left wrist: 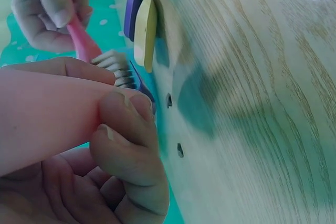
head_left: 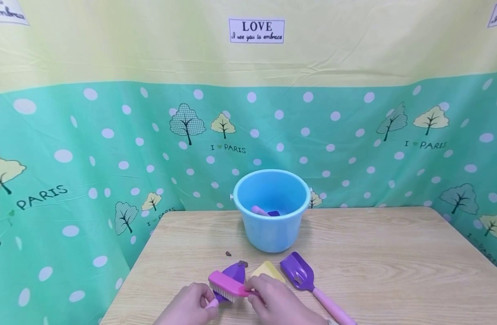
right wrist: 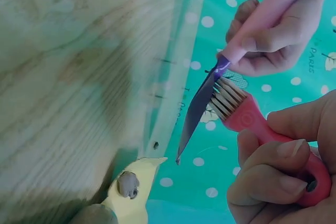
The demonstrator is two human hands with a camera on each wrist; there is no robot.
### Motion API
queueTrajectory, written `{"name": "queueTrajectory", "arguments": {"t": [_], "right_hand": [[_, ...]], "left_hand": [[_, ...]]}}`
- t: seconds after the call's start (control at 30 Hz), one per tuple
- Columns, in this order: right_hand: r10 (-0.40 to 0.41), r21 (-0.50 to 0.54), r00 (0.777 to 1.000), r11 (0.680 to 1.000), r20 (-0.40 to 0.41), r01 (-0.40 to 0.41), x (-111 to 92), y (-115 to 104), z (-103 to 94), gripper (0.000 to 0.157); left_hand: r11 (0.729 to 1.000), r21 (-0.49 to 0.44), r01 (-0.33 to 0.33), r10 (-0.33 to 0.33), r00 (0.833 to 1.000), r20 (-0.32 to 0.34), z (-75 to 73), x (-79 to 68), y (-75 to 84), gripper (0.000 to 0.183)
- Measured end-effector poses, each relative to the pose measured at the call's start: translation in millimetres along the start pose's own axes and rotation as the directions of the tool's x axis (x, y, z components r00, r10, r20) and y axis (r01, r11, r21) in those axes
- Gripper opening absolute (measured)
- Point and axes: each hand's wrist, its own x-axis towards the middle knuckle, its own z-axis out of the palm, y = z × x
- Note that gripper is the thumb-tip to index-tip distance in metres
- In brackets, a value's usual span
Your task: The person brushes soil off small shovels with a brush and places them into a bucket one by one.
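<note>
My left hand (head_left: pixel 189 304) grips the pink handle (right wrist: pixel 265 22) of a small purple trowel (head_left: pixel 237 271), lifted over the table with its blade pointing away from me. My right hand (head_left: pixel 277 301) pinches a pink brush (head_left: pixel 228 283) by its narrow handle. The brush's pale bristles (right wrist: pixel 227 98) press against the purple blade, near where it joins the handle. A brown clump (head_left: pixel 243 263) shows at the blade's tip in the head view. Beside my right hand lies a yellow-bladed trowel (head_left: pixel 269 270), partly hidden, with a brown clump (right wrist: pixel 128 184) on it.
A light blue bucket (head_left: pixel 272 234) stands at the table's back edge, with a pink handle and a purple piece inside. To the right lies a purple shovel (head_left: pixel 299 272) with a pink handle. One small brown bit (head_left: pixel 228 253) sits on the wooden table (head_left: pixel 386 266).
</note>
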Motion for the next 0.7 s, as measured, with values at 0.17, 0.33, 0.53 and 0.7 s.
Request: {"name": "queueTrajectory", "arguments": {"t": [0.17, 0.33, 0.53, 0.7], "right_hand": [[0.068, -0.019, 0.998, 0.998, 0.014, -0.068, -1.2, -0.1, 0.8, 0.015], [0.137, -0.036, 0.99, 0.99, 0.032, -0.136, -0.9, -0.7, -2.5, 0.015], [0.296, 0.005, 0.949, 0.954, 0.111, -0.298, 2.1, -2.0, -6.8, 0.012], [0.355, -0.042, 0.927, 0.935, 0.123, -0.352, 3.4, -1.5, -11.0, 0.01]], "left_hand": [[1.0, -0.006, -0.007, 0.007, 1.0, -0.008, 0.3, -1.3, -1.8, 0.009], [1.0, -0.024, 0.004, -0.004, 1.0, 0.0, -1.1, -3.0, -1.7, 0.009], [0.999, -0.042, 0.014, -0.013, 1.0, 0.013, -3.1, -6.0, 0.3, 0.009], [0.998, -0.055, -0.004, 0.005, 1.0, 0.019, -5.4, -8.8, 0.8, 0.009]]}}
